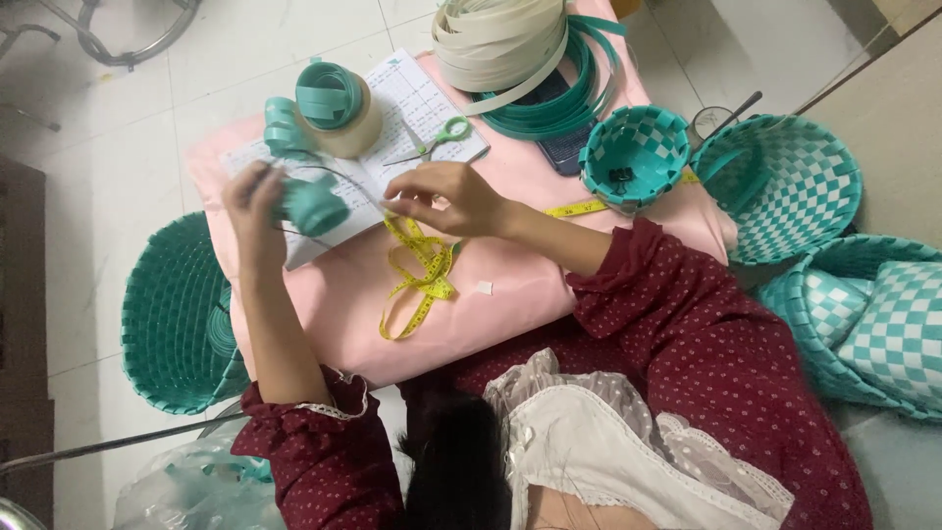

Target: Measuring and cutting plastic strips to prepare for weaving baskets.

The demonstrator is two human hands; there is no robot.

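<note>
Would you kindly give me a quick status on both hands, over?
Left hand closed on teal strip roll. Right hand pinching above open notebook; contents unclear. Yellow tape measure loose beside it.

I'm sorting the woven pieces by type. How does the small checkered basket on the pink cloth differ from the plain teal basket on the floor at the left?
The small checkered basket mixes teal and white squares; the plain teal basket is one colour, in ribbed rows. The checkered one is clearly smaller. It stands upright on the pink cloth with dark clips inside; the plain one lies on the floor, partly under the cloth's edge. Both are woven from flat strips.

Soft even indoor light, faint shadows, mild blur on hands (slight wide-angle bend at edges)
</note>
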